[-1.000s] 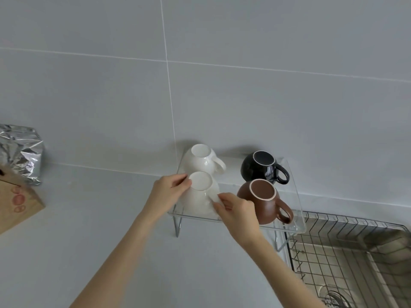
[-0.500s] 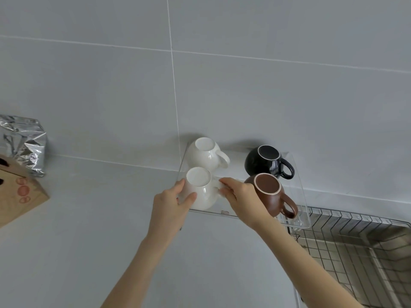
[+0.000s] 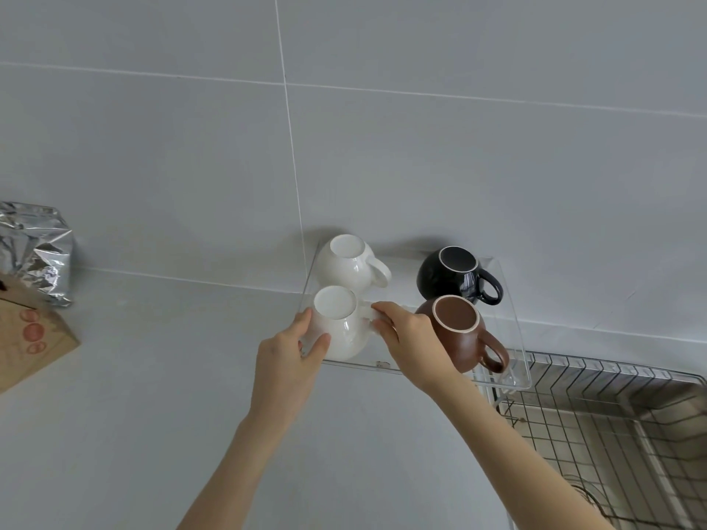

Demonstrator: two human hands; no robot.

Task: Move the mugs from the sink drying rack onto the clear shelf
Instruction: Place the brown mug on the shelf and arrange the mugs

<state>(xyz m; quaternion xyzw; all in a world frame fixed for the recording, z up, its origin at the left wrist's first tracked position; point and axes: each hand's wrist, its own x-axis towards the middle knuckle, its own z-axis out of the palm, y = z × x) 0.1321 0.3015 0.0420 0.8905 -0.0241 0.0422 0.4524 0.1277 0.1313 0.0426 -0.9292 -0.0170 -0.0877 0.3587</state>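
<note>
Several mugs stand upside down on the clear shelf against the tiled wall. At the front left is a white mug; my left hand cups its left side and my right hand grips its handle side, hiding the handle. A second white mug stands behind it. The brown mug is at the front right, just beside my right hand, and the black mug is behind that. The wire sink drying rack lies at the lower right with no mug visible in it.
A crumpled silver foil bag and a brown cardboard box stand at the left on the grey counter. The sink basin shows under the rack at the right edge.
My left hand has slid from the mug's upturned base down to its left side. My right hand stays at the handle side. The view has shifted slightly.
</note>
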